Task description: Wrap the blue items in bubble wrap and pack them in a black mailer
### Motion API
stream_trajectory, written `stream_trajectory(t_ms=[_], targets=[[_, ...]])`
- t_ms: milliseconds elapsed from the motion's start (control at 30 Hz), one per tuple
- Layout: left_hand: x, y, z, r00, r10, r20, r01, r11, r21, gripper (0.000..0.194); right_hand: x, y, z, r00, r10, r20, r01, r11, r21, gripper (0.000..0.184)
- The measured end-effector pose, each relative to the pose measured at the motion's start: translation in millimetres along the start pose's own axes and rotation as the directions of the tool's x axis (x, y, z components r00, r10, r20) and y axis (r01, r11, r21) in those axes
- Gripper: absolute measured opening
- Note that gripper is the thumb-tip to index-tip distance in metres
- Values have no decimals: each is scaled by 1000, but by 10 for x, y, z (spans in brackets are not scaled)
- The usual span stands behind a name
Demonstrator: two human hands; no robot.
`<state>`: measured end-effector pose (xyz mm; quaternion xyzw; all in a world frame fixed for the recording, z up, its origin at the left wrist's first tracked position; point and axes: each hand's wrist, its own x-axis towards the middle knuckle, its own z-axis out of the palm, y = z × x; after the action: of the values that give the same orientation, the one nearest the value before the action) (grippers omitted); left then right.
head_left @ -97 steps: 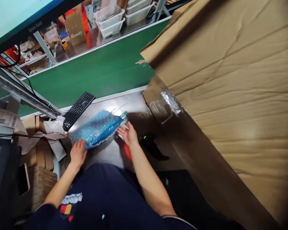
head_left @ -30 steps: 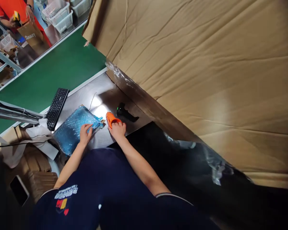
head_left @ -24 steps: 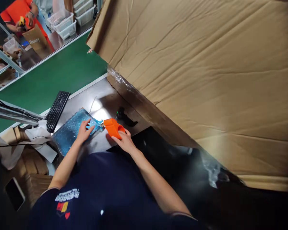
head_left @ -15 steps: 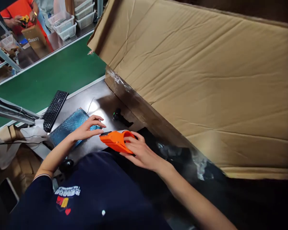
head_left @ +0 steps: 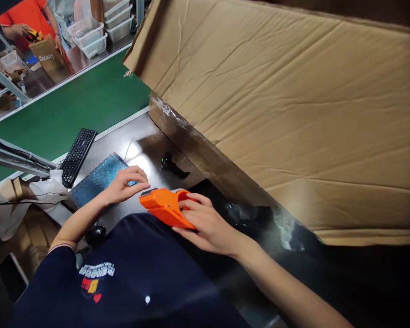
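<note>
An orange tape dispenser [head_left: 162,205] is gripped in my right hand [head_left: 210,225], with the fingers reaching into its round opening and the thumb along its lower side. Its dark-tipped end points left, towards my left hand [head_left: 128,183]. The thumb and fingertips of that hand come together just off the dispenser's tip; whatever may be between them is too small to make out. Beneath and behind the left hand lies a flat blue package in shiny clear wrap [head_left: 100,180] on the metal table [head_left: 140,132].
A large cardboard box [head_left: 276,114] stands at the right, with its flap leaning over the table. Near it lies a black handheld scanner [head_left: 173,166]. A keyboard [head_left: 78,157] and mouse [head_left: 95,234] are on the left. Beyond the green conveyor belt [head_left: 71,102], a co-worker [head_left: 30,23] stands near white baskets [head_left: 92,43].
My left fingers have drawn together near the dispenser's tip. My right hand has shifted slightly right and down with the dispenser. The co-worker's one hand has lowered beside a box.
</note>
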<state>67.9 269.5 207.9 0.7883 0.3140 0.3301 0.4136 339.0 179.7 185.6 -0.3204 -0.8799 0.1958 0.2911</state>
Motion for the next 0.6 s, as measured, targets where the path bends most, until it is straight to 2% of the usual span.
stream_trajectory(t_ms=[100,200,300,367,400,467,533,600], targets=[[29,42,-87,992,-5,-128,21,992,123,39,32,-76,-62,995,77,-57,-72,993,89,13],[90,20,-372,979,-18,-205,64,973,220,43,-43,-130,-165,981,186,-47,-177,972,153,20],[97,-8,-669,954,1,-301,97,945,312,40,-203,-126,-227,959,275,-69,-268,958,103,32],[74,1,-712,944,32,-327,90,932,351,35,-294,-68,-190,941,325,-98,-325,946,26,36],[59,11,-664,940,56,-338,78,926,370,33,-319,-21,-141,928,355,-113,-359,933,-15,39],[26,23,-439,926,116,-359,54,901,431,29,-309,101,17,892,424,-154,-443,888,-123,45],[-14,5,-98,925,172,-339,33,852,523,26,-207,229,238,850,487,-201,-525,813,-250,50],[-65,-37,257,939,211,-271,0,788,615,26,-16,330,491,813,541,-214,-582,743,-331,50]])
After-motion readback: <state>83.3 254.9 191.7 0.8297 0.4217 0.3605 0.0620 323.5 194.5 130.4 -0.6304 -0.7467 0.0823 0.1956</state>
